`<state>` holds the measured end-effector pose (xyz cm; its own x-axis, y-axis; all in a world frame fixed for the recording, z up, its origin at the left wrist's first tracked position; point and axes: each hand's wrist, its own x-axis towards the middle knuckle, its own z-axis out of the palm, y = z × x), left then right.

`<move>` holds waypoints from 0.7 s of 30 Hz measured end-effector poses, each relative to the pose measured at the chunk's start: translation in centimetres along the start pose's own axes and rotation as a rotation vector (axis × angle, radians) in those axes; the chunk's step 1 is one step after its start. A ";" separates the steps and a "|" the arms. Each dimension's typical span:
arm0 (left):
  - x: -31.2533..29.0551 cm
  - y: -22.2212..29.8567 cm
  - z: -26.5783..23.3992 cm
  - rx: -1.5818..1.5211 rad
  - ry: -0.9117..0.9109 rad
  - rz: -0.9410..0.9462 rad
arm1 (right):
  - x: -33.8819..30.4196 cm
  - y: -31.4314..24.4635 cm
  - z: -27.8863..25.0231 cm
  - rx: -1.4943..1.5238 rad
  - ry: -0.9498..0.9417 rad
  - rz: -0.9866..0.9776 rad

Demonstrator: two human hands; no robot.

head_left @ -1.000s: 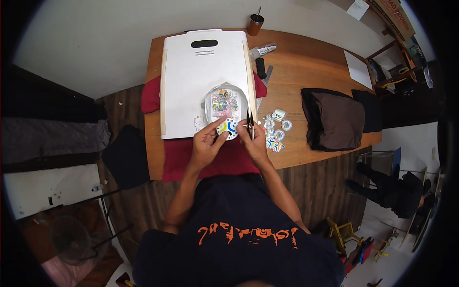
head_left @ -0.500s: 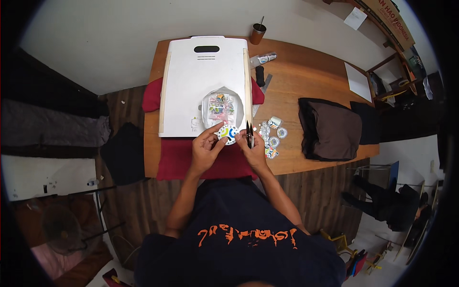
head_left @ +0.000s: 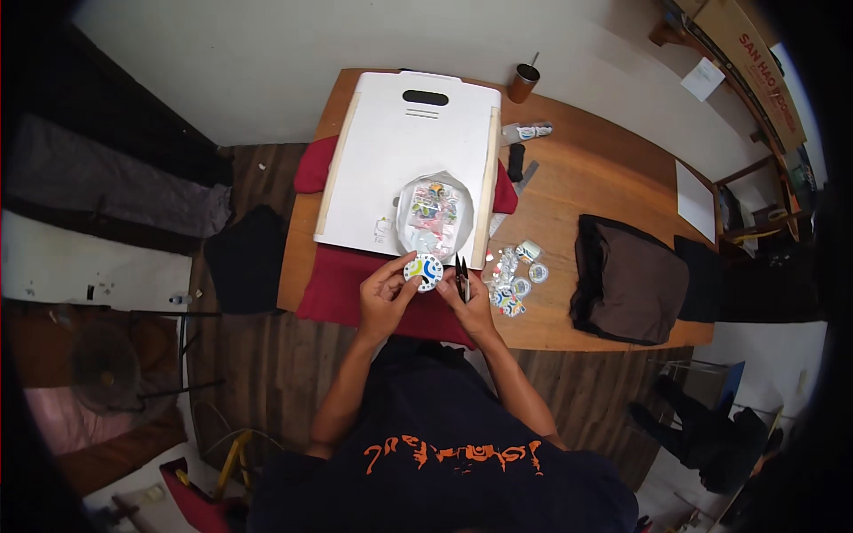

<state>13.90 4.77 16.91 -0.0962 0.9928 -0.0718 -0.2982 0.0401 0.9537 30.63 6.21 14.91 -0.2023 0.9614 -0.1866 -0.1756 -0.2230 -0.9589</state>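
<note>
A round white patch-like disc (head_left: 423,273) with lime, blue and black curved shapes is pinched in my left hand (head_left: 384,293). Just to its right, my right hand (head_left: 471,309) holds small black thread snips (head_left: 462,274), blades pointing away from me. The right fingertips are close to the disc's edge; whether they touch it I cannot tell. Beyond the disc, a round whitish container (head_left: 404,222), perhaps a rolled-down bag, holds colourful printed scraps. It rests on the near right part of a white board (head_left: 382,151) with a slot at its far end.
Dark red cloth (head_left: 382,298) lies beneath the board. Several small discs and clear rolls (head_left: 522,289) lie on the wooden table (head_left: 586,169). Farther right are folded brown and black fabrics (head_left: 635,280). A brown tumbler (head_left: 524,83) stands at the back; a person (head_left: 711,435) is at lower right.
The whole view has turned and shifted, so the board and table appear farther right and tilted. My right hand sits slightly farther from the disc, which stays in my left hand.
</note>
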 end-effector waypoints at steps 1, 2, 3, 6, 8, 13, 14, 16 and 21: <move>-0.2 -0.2 -0.4 0.008 0.006 -0.002 | 0.3 0.3 0.3 -0.023 -0.019 -0.032; -0.6 -0.1 -0.7 0.014 0.011 -0.009 | 0.3 0.3 0.6 -0.018 -0.025 -0.028; -0.9 0.0 -0.9 0.018 0.016 -0.012 | 0.3 0.4 1.0 -0.035 -0.035 -0.036; -1.3 0.5 -1.6 0.063 0.020 0.064 | 0.4 0.5 1.9 -0.047 -0.042 -0.052; -1.4 0.9 -2.1 0.090 -0.053 0.107 | 0.5 0.3 2.5 -0.066 -0.050 -0.087; -1.0 2.3 -3.1 0.106 -0.036 0.130 | 0.3 -0.4 4.3 -0.093 -0.007 -0.099; -0.9 2.7 -3.5 0.132 -0.044 0.125 | 0.2 -0.4 4.7 -0.094 0.007 -0.090; -0.5 3.1 -4.5 0.111 -0.074 0.124 | 0.2 0.1 5.2 -0.069 0.034 -0.084; 0.6 3.9 -6.2 0.094 -0.153 0.096 | -0.2 1.1 6.6 0.101 0.165 -0.049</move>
<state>6.76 4.86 18.81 0.0274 0.9979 0.0594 -0.2041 -0.0526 0.9775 24.12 4.72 15.35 -0.0320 0.9830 -0.1810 -0.2788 -0.1826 -0.9428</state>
